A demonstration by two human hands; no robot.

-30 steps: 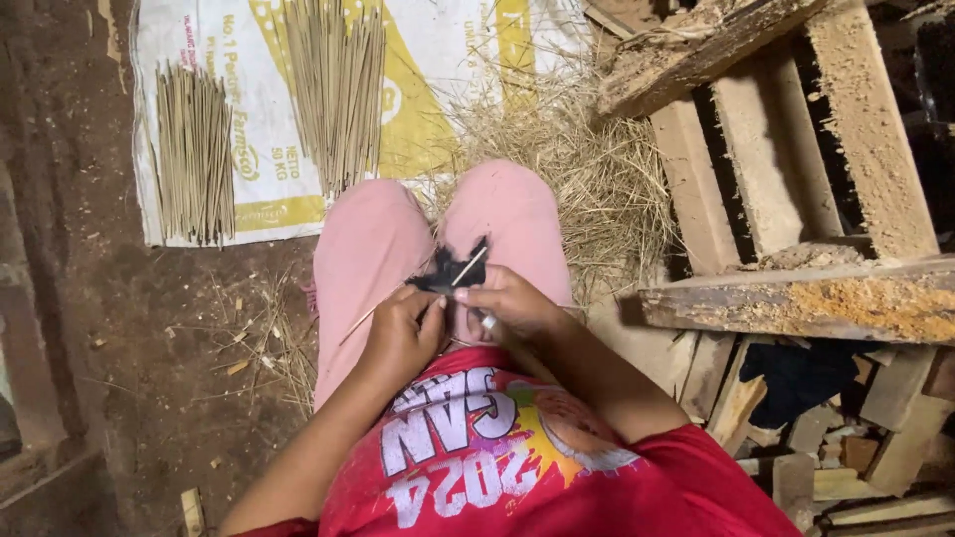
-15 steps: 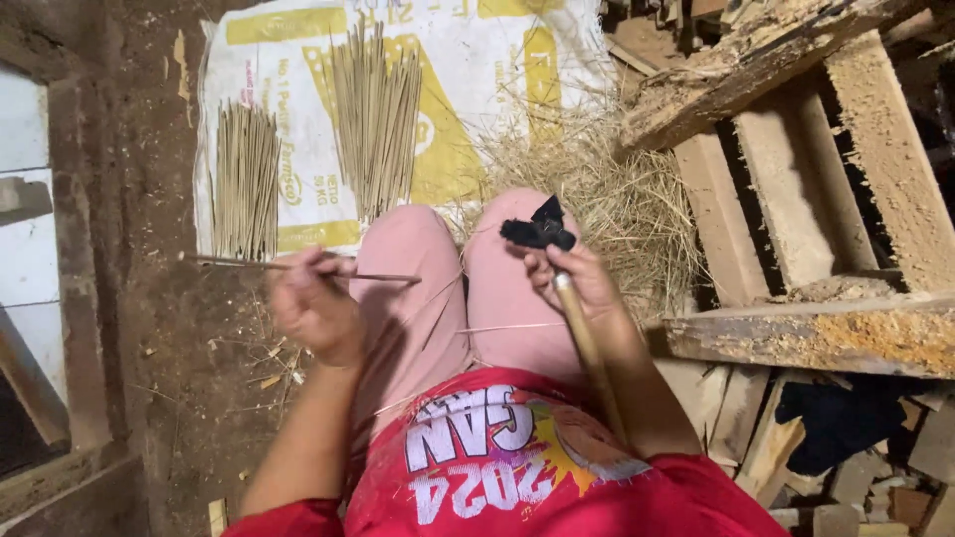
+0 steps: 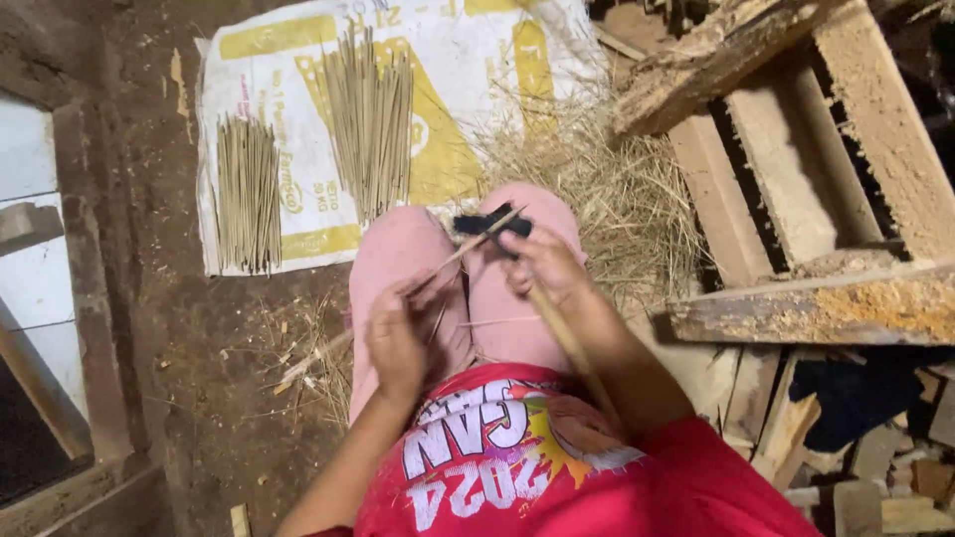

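Over the pink-clad knees, the left hand (image 3: pixel 398 343) is curled shut around a thin bamboo sliver (image 3: pixel 463 251), which slants up and rightward across the lap. The right hand (image 3: pixel 542 267) is clenched on a long wooden-handled knife (image 3: pixel 557 328), its dark blade (image 3: pixel 492 225) meeting the sliver's far end. Beyond the knees lies one white sack (image 3: pixel 269 149) with yellow panels, flat on the dirt, bearing two bundles of sticks: a short bundle (image 3: pixel 247 194) to the left, a long bundle (image 3: pixel 370 124) in the middle. Straw (image 3: pixel 617 189) is heaped to the right.

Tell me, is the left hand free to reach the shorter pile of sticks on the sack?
Probably not yet: the left hand grips a thin stick, though nothing blocks the short pile.
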